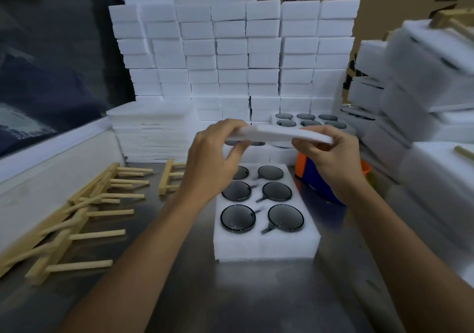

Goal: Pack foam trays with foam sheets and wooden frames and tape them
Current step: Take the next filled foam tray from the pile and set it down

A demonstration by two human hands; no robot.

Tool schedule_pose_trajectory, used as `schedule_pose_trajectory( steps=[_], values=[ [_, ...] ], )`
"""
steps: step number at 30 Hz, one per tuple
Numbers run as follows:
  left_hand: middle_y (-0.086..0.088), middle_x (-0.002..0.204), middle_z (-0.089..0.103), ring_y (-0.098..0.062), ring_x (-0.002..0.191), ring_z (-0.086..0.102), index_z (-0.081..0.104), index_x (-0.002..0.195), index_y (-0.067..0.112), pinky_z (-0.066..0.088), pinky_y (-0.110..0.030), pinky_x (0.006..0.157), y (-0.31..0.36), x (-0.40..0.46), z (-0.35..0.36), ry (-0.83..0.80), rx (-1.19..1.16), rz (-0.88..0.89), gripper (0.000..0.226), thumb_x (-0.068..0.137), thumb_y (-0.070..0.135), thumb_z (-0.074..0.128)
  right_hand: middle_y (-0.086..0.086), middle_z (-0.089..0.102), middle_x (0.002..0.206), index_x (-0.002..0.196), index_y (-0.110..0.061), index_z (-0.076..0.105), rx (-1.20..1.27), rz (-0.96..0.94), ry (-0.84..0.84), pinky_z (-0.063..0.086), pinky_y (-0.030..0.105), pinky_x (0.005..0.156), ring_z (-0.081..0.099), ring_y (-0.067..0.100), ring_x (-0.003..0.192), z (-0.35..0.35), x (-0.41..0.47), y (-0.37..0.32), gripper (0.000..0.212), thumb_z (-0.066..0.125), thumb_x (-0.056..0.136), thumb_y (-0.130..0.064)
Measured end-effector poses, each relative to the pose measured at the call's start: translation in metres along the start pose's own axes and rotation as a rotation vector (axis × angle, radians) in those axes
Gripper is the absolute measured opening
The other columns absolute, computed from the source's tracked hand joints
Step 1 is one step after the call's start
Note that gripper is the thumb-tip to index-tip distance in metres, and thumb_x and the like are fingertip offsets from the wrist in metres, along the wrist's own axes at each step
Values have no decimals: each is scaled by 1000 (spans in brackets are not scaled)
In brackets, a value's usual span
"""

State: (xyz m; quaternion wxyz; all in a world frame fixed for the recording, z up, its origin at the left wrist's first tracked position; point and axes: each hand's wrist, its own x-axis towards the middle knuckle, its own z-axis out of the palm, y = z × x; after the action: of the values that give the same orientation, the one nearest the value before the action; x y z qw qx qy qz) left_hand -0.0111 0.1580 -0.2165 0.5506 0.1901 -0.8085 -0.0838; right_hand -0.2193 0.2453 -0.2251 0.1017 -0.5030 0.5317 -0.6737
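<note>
A white foam tray (pixel 266 245) lies on the steel table in front of me, its round pockets filled with several dark glass cups. Above its far end I hold a thin white foam sheet (pixel 274 133) level in the air. My left hand (pixel 215 158) grips the sheet's left end, thumb underneath. My right hand (pixel 331 158) grips its right end. Several wooden frames (pixel 77 219) with pegs lie in a heap on the table at the left, and one more wooden frame (pixel 168 176) lies near my left wrist.
A stack of foam sheets (pixel 151 132) stands behind the frames. A tall wall of white foam blocks (pixel 230 50) fills the back. Another filled tray (pixel 307 121) sits behind the held sheet. An orange-and-blue tape dispenser (pixel 305 171) stands right of the tray. Packed trays (pixel 423 89) pile up at right.
</note>
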Motion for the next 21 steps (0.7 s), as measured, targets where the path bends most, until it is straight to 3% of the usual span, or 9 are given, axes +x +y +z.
schedule_pose_trajectory(
  steps=[3,5,9,12,16,18,21],
  values=[
    [9,94,67,-11,90,60,67,104,11,48,-32,82,-9,8,-8,50,-56,-104,18,93,24,62,-11,76,84,92,-20,71,75,-8,-1,54,13,72,72,4,82,0,2,-8,17,80,80,-11],
    [14,90,65,-5,85,57,66,103,14,48,-27,80,-12,10,-11,33,-70,-161,15,93,23,63,-10,76,82,95,-17,70,128,17,28,54,14,69,72,6,77,0,2,-13,23,82,76,-21],
    [16,84,68,-9,79,61,68,93,21,49,-28,70,-17,11,-13,-18,-118,-298,3,92,24,66,-10,70,66,97,-13,69,192,88,81,52,21,60,61,4,54,1,0,-18,35,74,74,-38],
    [12,80,68,-21,77,63,67,86,23,48,-29,65,-12,12,-12,-19,-192,-324,7,93,23,66,-12,68,64,104,-14,67,250,142,107,51,23,60,56,4,53,3,1,-17,28,71,85,-34],
    [-3,82,69,-34,77,62,67,87,14,51,-42,69,0,18,-13,31,-273,-307,10,94,20,64,-14,71,81,105,-23,67,218,196,100,51,26,72,63,4,70,4,4,-20,18,67,92,-36],
    [-4,83,70,-23,72,63,66,82,15,53,-38,69,4,23,-14,67,-351,-385,13,94,19,64,-16,71,91,108,-22,68,177,238,51,50,29,80,66,3,86,5,5,-21,25,68,91,-40],
    [0,77,72,-12,69,65,66,76,16,54,-29,66,1,24,-16,14,-473,-606,17,91,21,68,-11,76,90,117,-15,65,213,298,-8,58,33,81,71,11,89,9,5,-21,28,69,93,-28]
  ],
)
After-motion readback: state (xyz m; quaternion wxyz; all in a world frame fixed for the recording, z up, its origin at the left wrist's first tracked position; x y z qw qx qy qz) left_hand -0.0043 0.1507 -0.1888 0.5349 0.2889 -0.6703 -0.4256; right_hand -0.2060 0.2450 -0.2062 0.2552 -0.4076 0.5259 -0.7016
